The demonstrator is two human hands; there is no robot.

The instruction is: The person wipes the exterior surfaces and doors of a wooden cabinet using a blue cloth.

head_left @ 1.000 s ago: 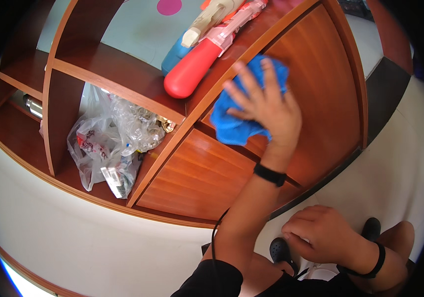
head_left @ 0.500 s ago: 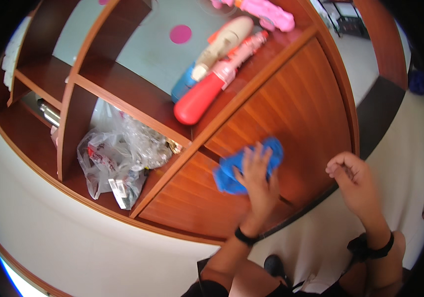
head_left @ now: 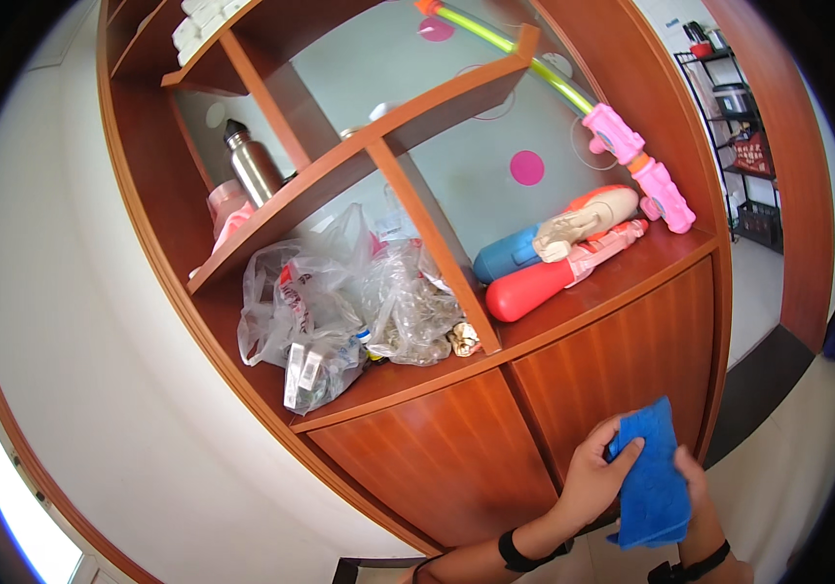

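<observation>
A blue cloth [head_left: 653,487], folded into a long pad, is held up in front of the wooden cabinet's right door [head_left: 622,360]. My left hand [head_left: 594,475] grips its left edge, thumb lying over the front. At the cloth's right edge is my right hand [head_left: 695,482], its thumb along the side and its other fingers hidden behind the cloth. Both wrists wear black bands. Beside the right door is the left cabinet door [head_left: 437,457], also shut.
Above the doors, shelves hold a red toy water gun [head_left: 534,290], a blue-and-cream one [head_left: 558,238], a pink one [head_left: 641,161], clear plastic bags [head_left: 339,292] and a metal bottle [head_left: 254,167]. A white wall [head_left: 86,292] stands left; a doorway with a black rack [head_left: 729,107] is right.
My left hand has lifted the cloth off the cabinet door and brought it right, to my right hand. The cloth now appears folded. The view has shifted, showing more upper shelves.
</observation>
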